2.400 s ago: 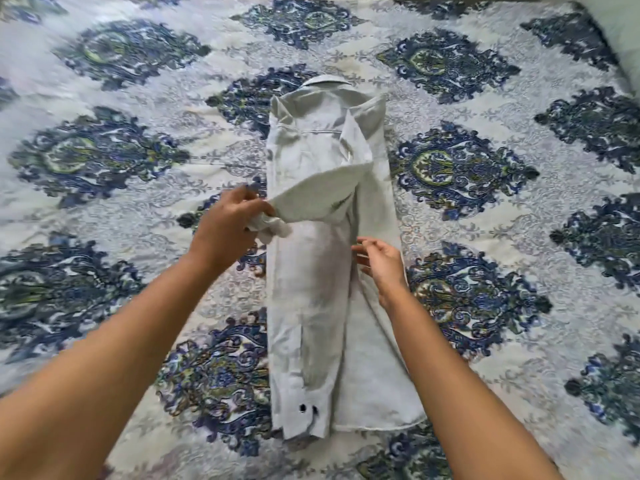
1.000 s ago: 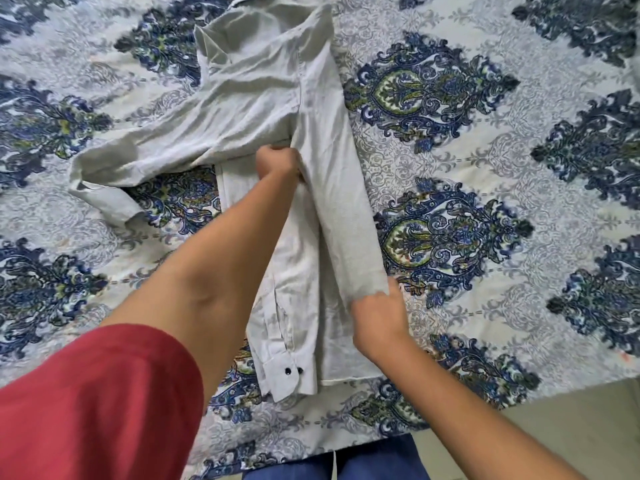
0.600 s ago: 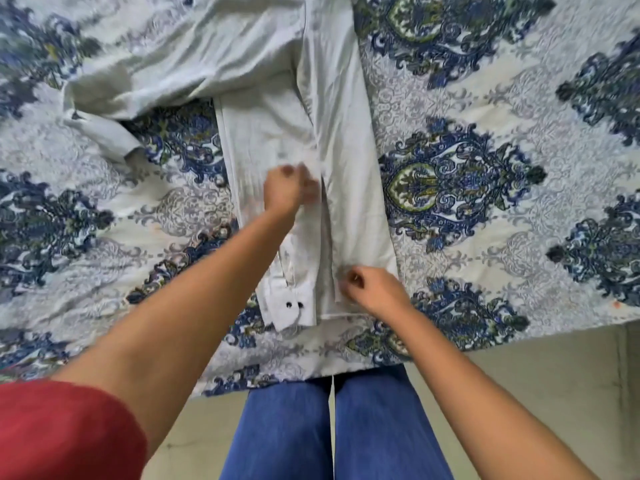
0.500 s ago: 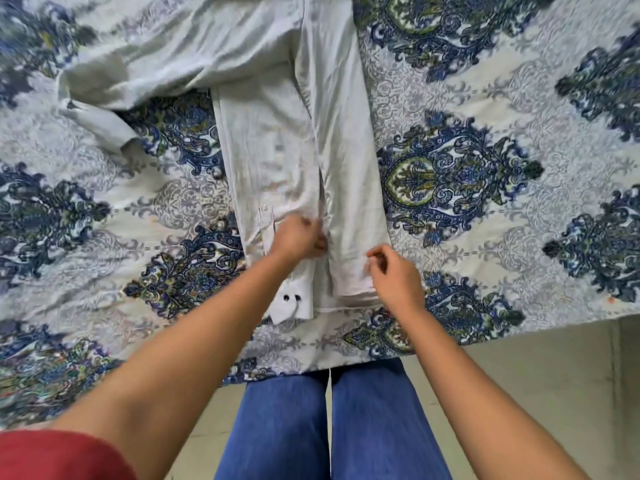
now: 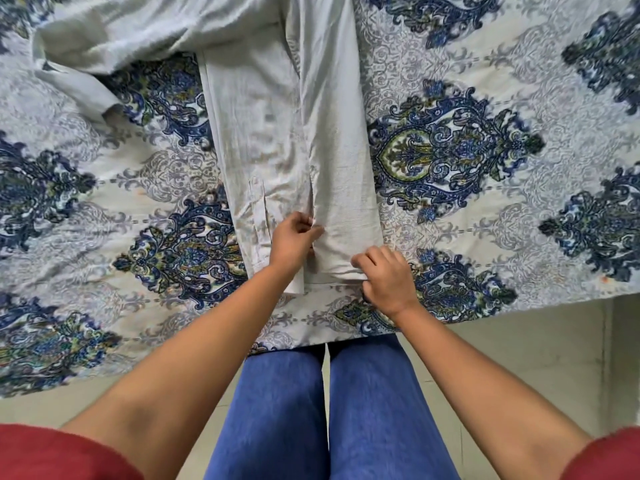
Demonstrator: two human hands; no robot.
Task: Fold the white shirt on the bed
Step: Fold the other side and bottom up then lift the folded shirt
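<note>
Head view: both hands (image 5: 294,240) on white shirt (image 5: 277,133)

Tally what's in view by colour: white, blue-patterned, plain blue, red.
White: 1, the shirt
Blue-patterned: 1, the bedspread
Plain blue: 1, the trousers
Red: 2, the left sleeve and right sleeve
Total: 5

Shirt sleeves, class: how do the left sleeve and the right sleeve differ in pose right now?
The left sleeve is flung out sideways across the bed, rumpled; the right sleeve lies straight down the shirt. The left sleeve lies untouched; the right sleeve's cuff is under the left hand. Both are white.
</note>
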